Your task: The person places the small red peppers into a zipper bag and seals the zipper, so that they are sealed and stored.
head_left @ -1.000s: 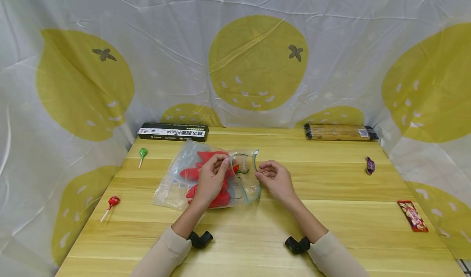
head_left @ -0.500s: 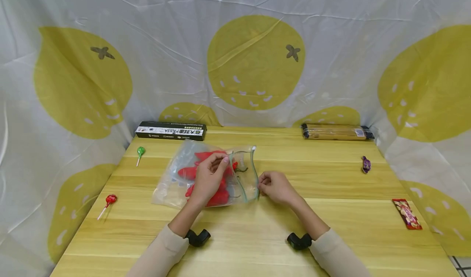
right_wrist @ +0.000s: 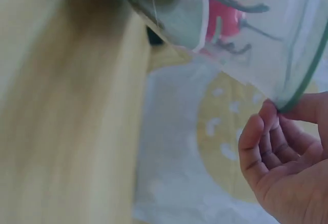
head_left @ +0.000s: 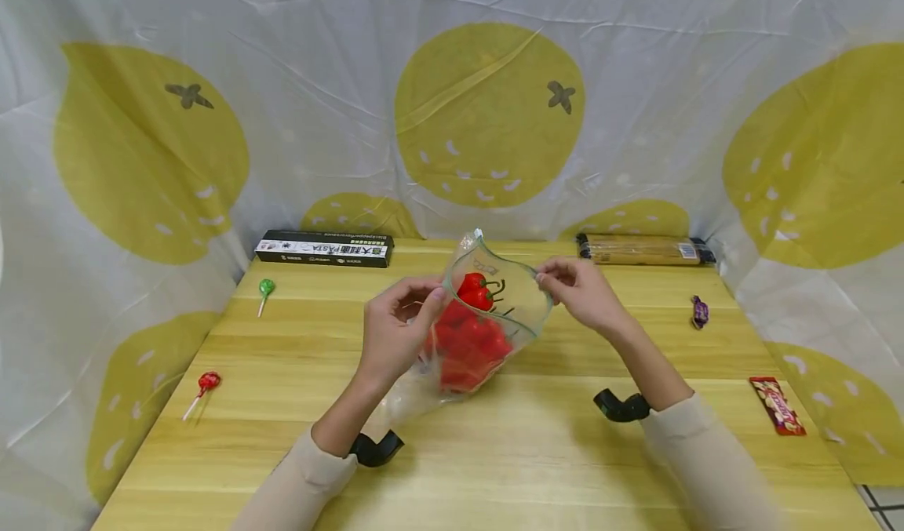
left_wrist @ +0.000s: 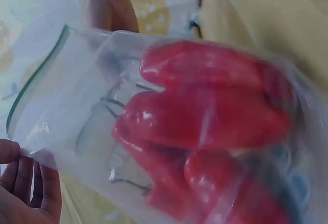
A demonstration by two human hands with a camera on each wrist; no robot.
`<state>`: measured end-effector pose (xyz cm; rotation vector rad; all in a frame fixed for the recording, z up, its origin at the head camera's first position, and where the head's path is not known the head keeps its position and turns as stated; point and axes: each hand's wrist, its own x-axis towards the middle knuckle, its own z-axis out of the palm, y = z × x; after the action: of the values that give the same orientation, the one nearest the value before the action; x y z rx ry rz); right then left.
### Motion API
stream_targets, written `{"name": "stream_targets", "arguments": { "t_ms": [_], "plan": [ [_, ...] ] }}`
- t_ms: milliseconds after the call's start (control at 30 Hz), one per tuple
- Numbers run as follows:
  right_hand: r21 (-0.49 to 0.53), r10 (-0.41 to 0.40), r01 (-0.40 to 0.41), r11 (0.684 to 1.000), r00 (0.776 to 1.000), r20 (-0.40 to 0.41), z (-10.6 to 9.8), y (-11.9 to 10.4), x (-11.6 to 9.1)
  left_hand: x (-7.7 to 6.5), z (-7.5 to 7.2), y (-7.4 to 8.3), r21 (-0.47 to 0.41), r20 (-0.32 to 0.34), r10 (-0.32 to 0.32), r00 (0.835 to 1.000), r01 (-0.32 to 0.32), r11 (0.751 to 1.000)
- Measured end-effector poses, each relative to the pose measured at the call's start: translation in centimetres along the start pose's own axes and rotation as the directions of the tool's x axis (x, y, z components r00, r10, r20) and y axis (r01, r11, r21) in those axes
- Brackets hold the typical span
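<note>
A clear zip bag (head_left: 523,339) with a green-edged mouth hangs tilted over the table, its mouth spread wide. Several red peppers (head_left: 469,350) with dark green stems lie inside it; they fill much of the left wrist view. My left hand (head_left: 395,331) pinches the near-left edge of the mouth between thumb and fingertips. On the opposite side, my right hand (head_left: 582,292) pinches the right edge. The right wrist view shows the thumb and index finger of that hand (right_wrist: 294,167) on the bag's green corner.
At the back stand a black PASTA box (head_left: 325,249) on the left and a pack of noodles (head_left: 643,250) on the right. A green lollipop (head_left: 265,288) and a red lollipop (head_left: 208,382) lie left. A purple wrapped candy (head_left: 699,311) and a red snack packet (head_left: 777,405) lie right.
The bag has been raised and tipped upright from lying flat, and its mouth is pulled wider. My right hand has moved up and right with the bag's edge; my left keeps its pinch.
</note>
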<state>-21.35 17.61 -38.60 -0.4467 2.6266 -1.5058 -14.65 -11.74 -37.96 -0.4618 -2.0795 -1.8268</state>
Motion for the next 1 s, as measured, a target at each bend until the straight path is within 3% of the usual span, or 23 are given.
{"name": "stream_targets", "arguments": {
  "t_ms": [133,267,367,467,533,600,700,767,867,1000],
  "plan": [
    [0.031,-0.010,0.010,0.999,1.000,0.008,-3.4,-1.9,2.1,0.0,1.0,3.7,-0.041,0.028,0.058,0.998,-0.057,0.998],
    [0.082,-0.043,0.038,0.996,0.997,0.067,-5.3,-4.0,4.3,0.1,2.6,5.9,-0.089,0.092,0.121,0.988,-0.113,0.990],
    [0.083,-0.084,0.073,0.994,0.987,0.136,-5.8,-5.2,5.6,0.7,3.5,6.5,-0.079,0.109,0.187,0.976,-0.179,0.981],
    [0.046,-0.105,0.097,0.994,0.973,0.204,-5.8,-5.9,6.2,2.1,3.0,5.9,-0.023,0.019,0.231,0.973,-0.231,0.973],
    [0.021,-0.120,0.118,0.993,0.963,0.240,-5.6,-6.1,6.3,3.1,1.9,5.0,0.035,-0.063,0.209,0.976,-0.207,0.978],
    [0.014,-0.133,0.134,0.991,0.956,0.262,-5.4,-6.2,6.3,4.0,0.5,4.1,0.054,-0.102,0.134,0.986,-0.129,0.990],
    [0.016,-0.143,0.144,0.989,0.951,0.273,-5.2,-6.2,6.4,4.8,-1.1,3.1,0.032,-0.034,-0.014,0.999,0.015,0.999],
    [0.020,-0.140,0.140,0.990,0.952,0.273,-5.2,-6.3,6.4,5.2,-1.5,2.6,-0.007,0.026,-0.080,0.996,0.080,0.997],
    [0.022,-0.138,0.137,0.990,0.948,0.287,-5.3,-6.5,6.4,5.6,-1.3,2.2,-0.045,0.041,-0.114,0.993,0.116,0.992],
    [-0.035,-0.161,0.181,0.983,0.934,0.319,-4.8,-7.9,5.9,6.2,-0.4,2.0,-0.086,-0.013,-0.076,0.997,0.075,0.993]
  ]
}}
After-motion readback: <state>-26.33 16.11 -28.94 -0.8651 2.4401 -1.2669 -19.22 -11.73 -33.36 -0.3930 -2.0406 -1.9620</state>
